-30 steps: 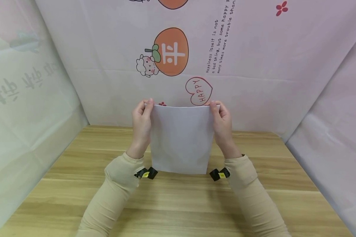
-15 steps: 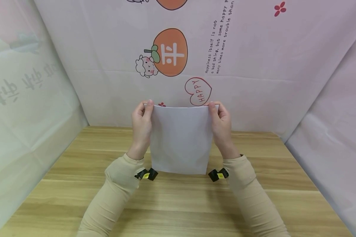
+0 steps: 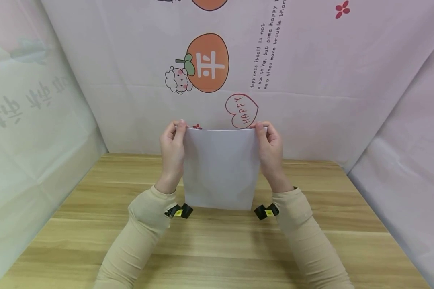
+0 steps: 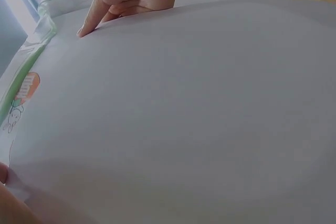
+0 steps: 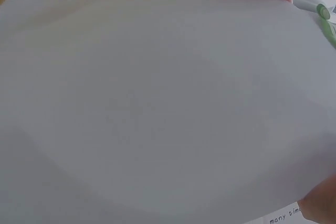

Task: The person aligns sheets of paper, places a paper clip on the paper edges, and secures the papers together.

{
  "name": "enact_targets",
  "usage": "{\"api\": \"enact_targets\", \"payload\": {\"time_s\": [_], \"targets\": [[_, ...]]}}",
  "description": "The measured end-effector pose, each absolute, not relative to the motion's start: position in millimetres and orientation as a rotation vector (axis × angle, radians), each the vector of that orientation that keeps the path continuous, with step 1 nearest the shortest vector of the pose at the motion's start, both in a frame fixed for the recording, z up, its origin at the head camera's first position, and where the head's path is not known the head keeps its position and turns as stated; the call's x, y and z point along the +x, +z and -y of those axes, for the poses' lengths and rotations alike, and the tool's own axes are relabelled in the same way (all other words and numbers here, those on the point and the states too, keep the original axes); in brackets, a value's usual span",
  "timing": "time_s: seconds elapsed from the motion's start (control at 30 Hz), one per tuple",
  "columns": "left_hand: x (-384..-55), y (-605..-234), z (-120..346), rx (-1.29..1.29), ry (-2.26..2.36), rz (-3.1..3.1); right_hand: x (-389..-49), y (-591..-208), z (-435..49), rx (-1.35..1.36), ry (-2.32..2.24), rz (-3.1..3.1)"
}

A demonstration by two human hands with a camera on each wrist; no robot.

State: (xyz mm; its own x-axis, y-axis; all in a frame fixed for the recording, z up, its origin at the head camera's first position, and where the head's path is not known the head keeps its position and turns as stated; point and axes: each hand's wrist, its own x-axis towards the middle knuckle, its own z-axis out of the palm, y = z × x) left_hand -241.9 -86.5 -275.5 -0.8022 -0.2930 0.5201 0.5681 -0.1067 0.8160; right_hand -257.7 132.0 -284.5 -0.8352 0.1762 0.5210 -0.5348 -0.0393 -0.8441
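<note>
One plain white sheet (image 3: 220, 168) is held up by its two upper corners, its top edge dipping slightly between them; we cannot tell whether its lower edge touches the table (image 3: 217, 249). At the sheet's upper left corner we see the left hand (image 3: 172, 154) grasping it, thumb on the near face and fingers bent behind. At the sheet's upper right corner the right hand (image 3: 271, 154) pinches it in the same way. In both wrist views we find the sheet filling most of the space.

Just beside the sheet's lower corners we see two small black devices, the left one (image 3: 182, 211) and the right one (image 3: 266, 212), each with a yellow label, at the cuffs of the beige sleeves (image 3: 134, 241). Wood-grain tabletop spreads around and below the sheet. Beyond it hangs a pale printed cloth (image 3: 311, 72); above the sheet's top edge we read HAPPY inside a red heart (image 3: 242, 110), and farther up is an orange fruit (image 3: 207, 63).
</note>
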Motion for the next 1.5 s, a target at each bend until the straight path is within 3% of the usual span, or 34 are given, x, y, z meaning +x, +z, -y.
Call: {"api": "enact_targets", "payload": {"time_s": [1.5], "targets": [[-249, -290, 92, -0.323, -1.929, 1.651, -260, -291, -137, 0.343, 1.911, 1.789]]}}
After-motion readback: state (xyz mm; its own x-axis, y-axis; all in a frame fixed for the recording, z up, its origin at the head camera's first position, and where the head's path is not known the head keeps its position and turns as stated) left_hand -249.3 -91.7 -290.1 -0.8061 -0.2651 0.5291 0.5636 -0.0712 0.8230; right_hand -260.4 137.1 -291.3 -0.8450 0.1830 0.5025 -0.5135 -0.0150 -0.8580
